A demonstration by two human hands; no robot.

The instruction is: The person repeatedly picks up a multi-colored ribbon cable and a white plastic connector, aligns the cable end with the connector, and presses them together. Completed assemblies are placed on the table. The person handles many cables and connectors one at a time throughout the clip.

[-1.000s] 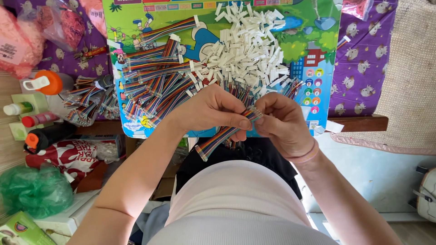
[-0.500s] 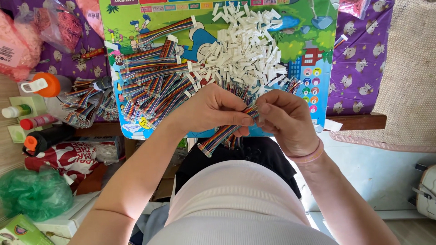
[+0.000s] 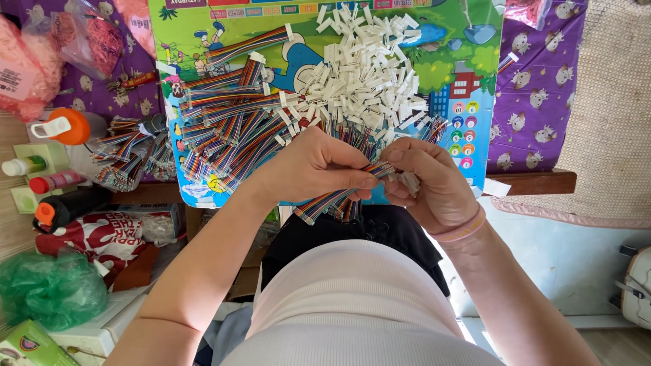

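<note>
The left hand pinches a rainbow ribbon cable between thumb and fingertips near one end, so the loose tail hangs down toward the lap and stays out of the way. The right hand meets it from the other side, its grip closed on the same cable end together with what looks like a small white connector; the fingers hide just how the two parts sit against each other. Both hands work close to the body, above the near edge of the counter, where the small parts are easy to see.

Just beyond lies a colourful cartoon mat, a bright ground under the stock: a heap of white connectors to the right and fanned bundles of ribbon cables to the left, both within reach. Bottles, one with an orange cap, stand off to the left, apart from the work.
</note>
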